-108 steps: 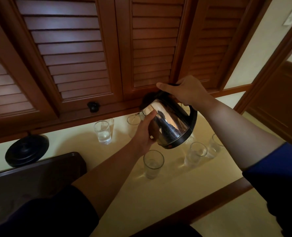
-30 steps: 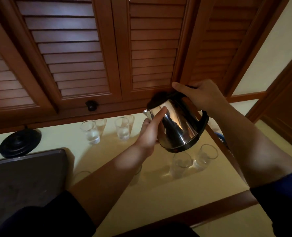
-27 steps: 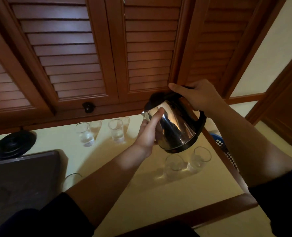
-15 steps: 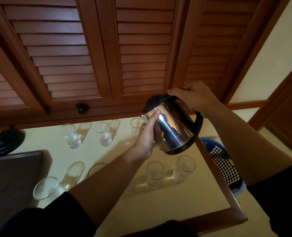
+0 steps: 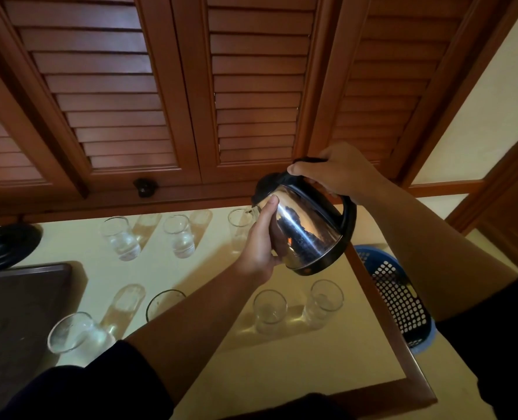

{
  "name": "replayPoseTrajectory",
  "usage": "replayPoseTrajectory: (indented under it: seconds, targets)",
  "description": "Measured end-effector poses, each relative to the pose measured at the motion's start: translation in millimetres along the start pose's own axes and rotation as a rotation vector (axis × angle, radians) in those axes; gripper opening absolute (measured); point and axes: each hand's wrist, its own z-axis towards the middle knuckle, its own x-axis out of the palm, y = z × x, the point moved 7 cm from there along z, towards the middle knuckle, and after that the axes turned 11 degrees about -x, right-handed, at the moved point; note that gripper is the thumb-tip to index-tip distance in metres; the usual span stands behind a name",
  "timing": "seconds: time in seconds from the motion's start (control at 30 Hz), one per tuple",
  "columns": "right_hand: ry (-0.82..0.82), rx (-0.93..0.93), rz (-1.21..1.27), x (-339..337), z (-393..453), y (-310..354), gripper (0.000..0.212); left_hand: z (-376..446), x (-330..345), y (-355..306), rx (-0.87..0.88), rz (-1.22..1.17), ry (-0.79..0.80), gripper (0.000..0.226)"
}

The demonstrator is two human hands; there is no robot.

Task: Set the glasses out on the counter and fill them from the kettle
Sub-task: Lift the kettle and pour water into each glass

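Kettle (image 5: 309,225) shifted over rear glass (image 5: 238,225), left hand (image 5: 260,247) cupping its side.

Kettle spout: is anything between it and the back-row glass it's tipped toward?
Nothing visible. The kettle spout sits right at the glass rim; the left hand holds the kettle's side beside the glass, not across its mouth.

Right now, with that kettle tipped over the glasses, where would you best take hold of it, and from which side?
Probably by the black handle, from the right and above, as the right hand grips it. It arches from the lid down the side opposite the spout, so the kettle tips toward the back glass. The left hand steadies the steel body.
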Motion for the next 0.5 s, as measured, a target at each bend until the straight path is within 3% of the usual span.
replayPoseTrajectory:
  seconds: [0.5]
  targets:
    - [0.034,0.004,-0.005,0.0,-0.7,9.3,0.041,-2.4,-1.0,-1.5,0.016,-0.037,-0.022,0.030]
